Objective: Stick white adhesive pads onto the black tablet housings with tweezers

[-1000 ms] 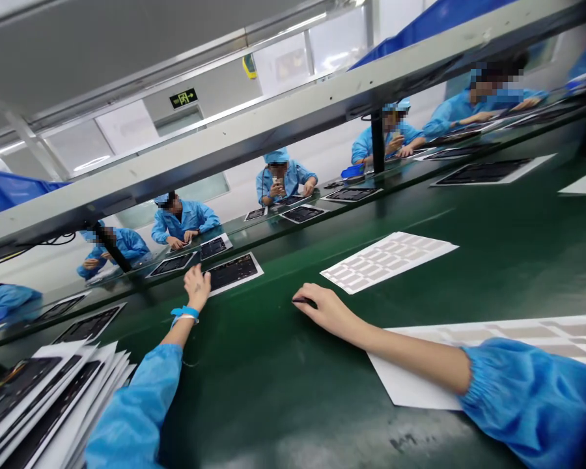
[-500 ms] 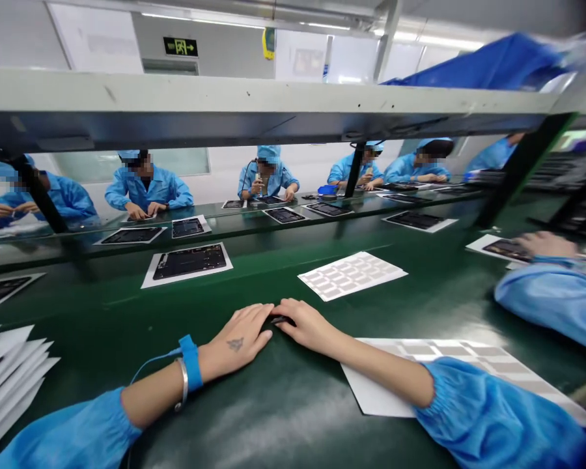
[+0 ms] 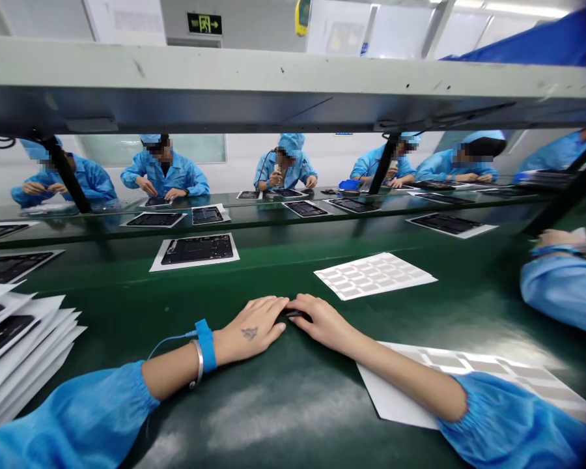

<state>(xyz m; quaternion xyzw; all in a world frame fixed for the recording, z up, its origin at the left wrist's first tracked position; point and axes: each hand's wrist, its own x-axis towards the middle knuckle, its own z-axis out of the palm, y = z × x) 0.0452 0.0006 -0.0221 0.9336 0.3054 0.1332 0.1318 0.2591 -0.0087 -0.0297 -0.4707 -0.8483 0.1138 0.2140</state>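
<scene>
My left hand (image 3: 254, 329) lies palm down on the green tabletop (image 3: 254, 417), fingers stretched out and together. A blue wrist strap (image 3: 206, 345) with a thin cord and a silver bangle (image 3: 196, 363) circle that wrist. My right hand (image 3: 325, 324) rests opposite, its fingers curled over a small, slim dark object (image 3: 297, 314) whose kind I cannot make out. The fingertips of both hands meet or nearly meet. Under my right forearm is a white sheet with grey rectangular labels (image 3: 385, 391); a similar label sheet (image 3: 376, 275) lies beyond the hand.
At left stands a stack of white sheets (image 3: 43, 352) bearing dark panels. A dark panel on white backing (image 3: 198, 250) lies ahead, with several more farther back. A shelf (image 3: 273, 71) spans overhead. A co-worker's sleeve (image 3: 561, 293) is at right; several co-workers in blue sit opposite.
The view has swung, so most of the scene sits farther right. Both my hands keep the same pose on the table. The co-worker's hand at right is now nearer the frame edge.
</scene>
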